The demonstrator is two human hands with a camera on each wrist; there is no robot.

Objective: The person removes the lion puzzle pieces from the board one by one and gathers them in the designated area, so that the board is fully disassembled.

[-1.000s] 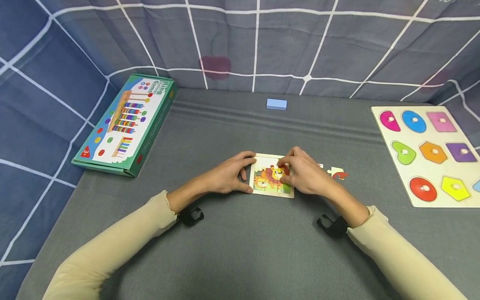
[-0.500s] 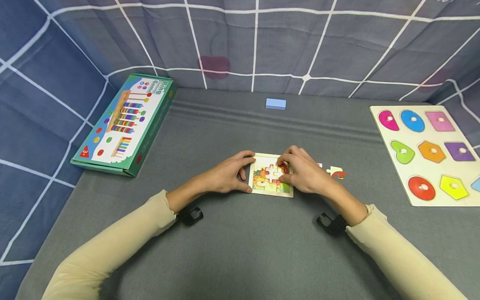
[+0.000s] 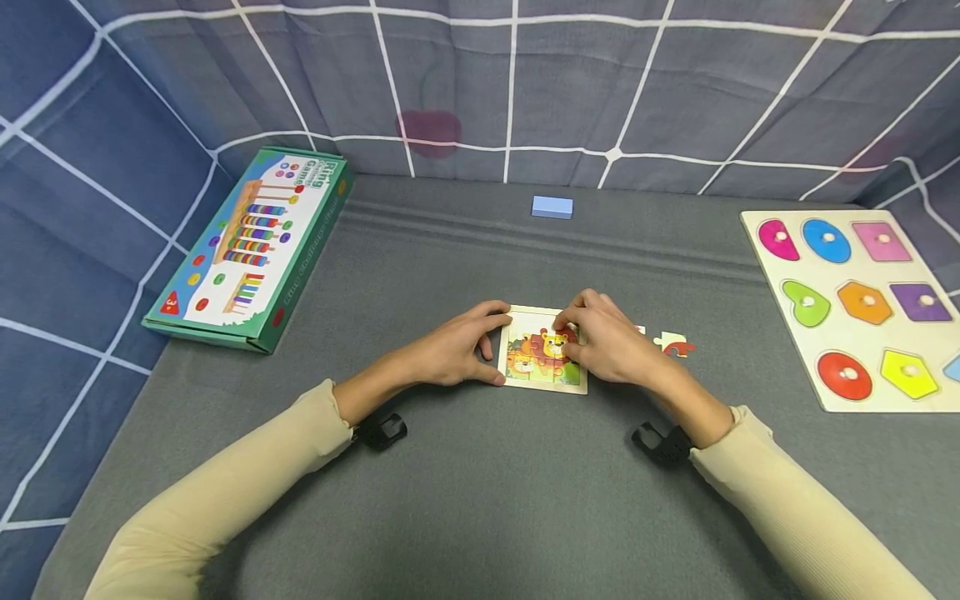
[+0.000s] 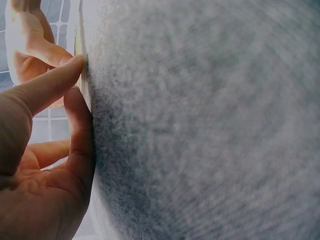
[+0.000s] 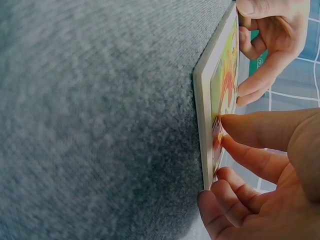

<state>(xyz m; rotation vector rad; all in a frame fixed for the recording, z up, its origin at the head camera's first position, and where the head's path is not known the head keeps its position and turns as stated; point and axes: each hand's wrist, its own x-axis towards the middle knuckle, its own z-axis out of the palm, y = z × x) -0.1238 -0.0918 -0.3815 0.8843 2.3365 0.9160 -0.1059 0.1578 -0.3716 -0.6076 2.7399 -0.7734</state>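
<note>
A small lion jigsaw in a pale wooden tray (image 3: 546, 389) lies at the middle of the table in the head view. My left hand (image 3: 453, 346) holds the tray's left side, thumb at the near corner and index finger at the far one. My right hand (image 3: 611, 340) pinches a reddish puzzle piece (image 5: 217, 136) between thumb and index finger at the tray's right side. Its other fingers rest by the tray's edge, seen in the right wrist view. The fingers hide part of that piece. The tray's far left part shows a pale bare base.
Right of my right hand lies a loose puzzle piece (image 3: 677, 344), with another mostly hidden behind the hand. A blue block (image 3: 552, 207) sits at the back. A green game box (image 3: 247, 250) stands left, a shape-puzzle board (image 3: 813, 354) right. Grid-patterned cloth (image 3: 562, 92) hangs behind.
The middle pieces looked pale half a second ago and show their colours again now. My right thumb has shifted slightly up and right. The left hand stays where it was.
</note>
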